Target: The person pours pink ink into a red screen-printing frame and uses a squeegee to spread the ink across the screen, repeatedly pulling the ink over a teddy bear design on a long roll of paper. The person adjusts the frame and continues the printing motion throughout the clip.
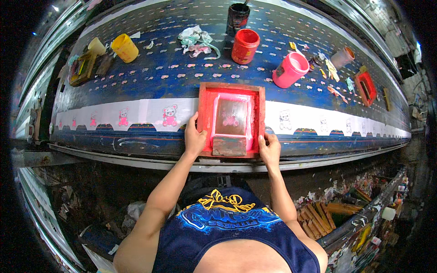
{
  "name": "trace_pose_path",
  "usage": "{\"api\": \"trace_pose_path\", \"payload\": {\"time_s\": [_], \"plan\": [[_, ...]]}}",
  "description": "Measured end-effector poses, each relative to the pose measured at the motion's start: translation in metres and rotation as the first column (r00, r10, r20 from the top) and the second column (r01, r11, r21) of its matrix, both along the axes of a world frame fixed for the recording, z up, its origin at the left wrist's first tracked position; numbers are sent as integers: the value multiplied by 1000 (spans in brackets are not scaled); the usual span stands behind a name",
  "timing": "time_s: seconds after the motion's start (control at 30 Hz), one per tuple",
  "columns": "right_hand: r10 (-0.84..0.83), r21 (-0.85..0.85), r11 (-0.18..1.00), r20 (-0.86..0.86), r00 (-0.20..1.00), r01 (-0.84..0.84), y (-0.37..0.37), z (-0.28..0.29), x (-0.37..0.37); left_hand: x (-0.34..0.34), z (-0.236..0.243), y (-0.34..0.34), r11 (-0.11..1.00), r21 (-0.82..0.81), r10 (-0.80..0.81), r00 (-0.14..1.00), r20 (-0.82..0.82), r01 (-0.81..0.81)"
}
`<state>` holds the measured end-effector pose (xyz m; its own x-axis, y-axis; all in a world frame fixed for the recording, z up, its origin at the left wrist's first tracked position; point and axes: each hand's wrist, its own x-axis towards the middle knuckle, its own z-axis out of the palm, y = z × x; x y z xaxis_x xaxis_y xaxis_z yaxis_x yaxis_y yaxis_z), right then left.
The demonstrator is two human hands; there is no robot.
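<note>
A red-stained wooden screen printing frame [261,109] lies over a white fabric strip [148,109] along the table's near side. My left hand [195,139] grips its left edge, and my right hand [270,148] pinches its lower right edge. Pink ink rings the mesh window [232,116], where a faint bear shape shows. Against the frame's near end rests a squeegee [229,146], touched by neither hand. Bears left of the frame, such as one printed bear [170,115], have pink filling; those to the right, like the outlined bear [285,119], show dark lines only.
Beyond the frame stand a red tub [246,47], a pink tub [290,70], a dark can [237,19] and a yellow tub [124,48]. Crumpled rags [196,38] lie behind. Another red frame [365,86] sits far right. A metal rail [218,167] edges the table.
</note>
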<state>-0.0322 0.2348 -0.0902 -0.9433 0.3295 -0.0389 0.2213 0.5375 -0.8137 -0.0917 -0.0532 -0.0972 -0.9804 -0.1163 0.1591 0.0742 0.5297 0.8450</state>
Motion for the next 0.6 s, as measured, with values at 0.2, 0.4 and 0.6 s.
{"api": "trace_pose_path", "payload": {"time_s": [0.2,0.4,0.6], "plan": [[67,-49,997,23,997,-66,21,-6,-7,-7,-19,6,997,79,21,998,61,-26],[103,-55,993,49,993,-101,23,-7,-9,-11,-19,5,995,104,1,998,68,-8],[108,-83,991,52,993,-103,22,-4,-10,-11,-24,1,998,68,6,999,54,-9]]}}
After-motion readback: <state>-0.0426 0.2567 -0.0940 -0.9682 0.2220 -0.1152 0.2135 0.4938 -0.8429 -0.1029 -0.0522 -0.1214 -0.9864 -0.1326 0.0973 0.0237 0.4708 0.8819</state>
